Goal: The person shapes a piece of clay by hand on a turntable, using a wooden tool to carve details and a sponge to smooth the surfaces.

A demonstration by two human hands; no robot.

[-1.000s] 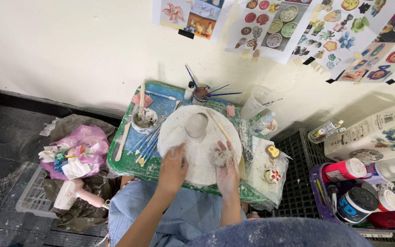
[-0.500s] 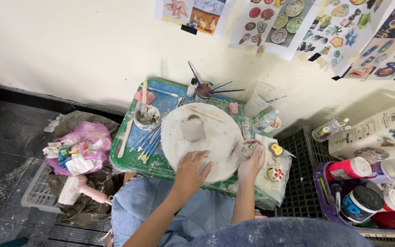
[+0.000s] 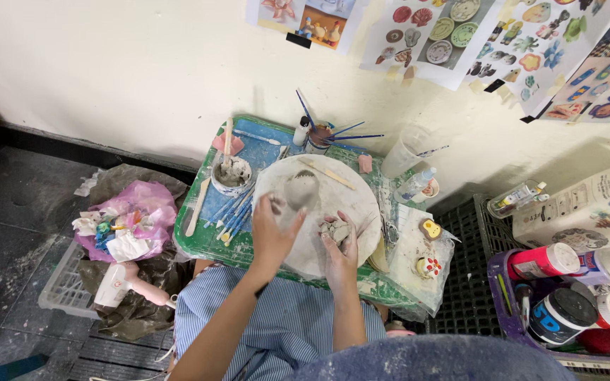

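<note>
One clay lump (image 3: 335,229) lies on the round board (image 3: 347,201), gripped by the right hand (image 3: 340,250). The left hand (image 3: 272,233) rests spread flat on the board. One cup (image 3: 301,189) stands beyond; the table (image 3: 206,240) carries one bowl (image 3: 231,175).

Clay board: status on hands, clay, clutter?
Left hand flat on round board, open. Right hand gripping clay lump. Clay cup upright further back. Wooden stick lies beyond it.
</note>
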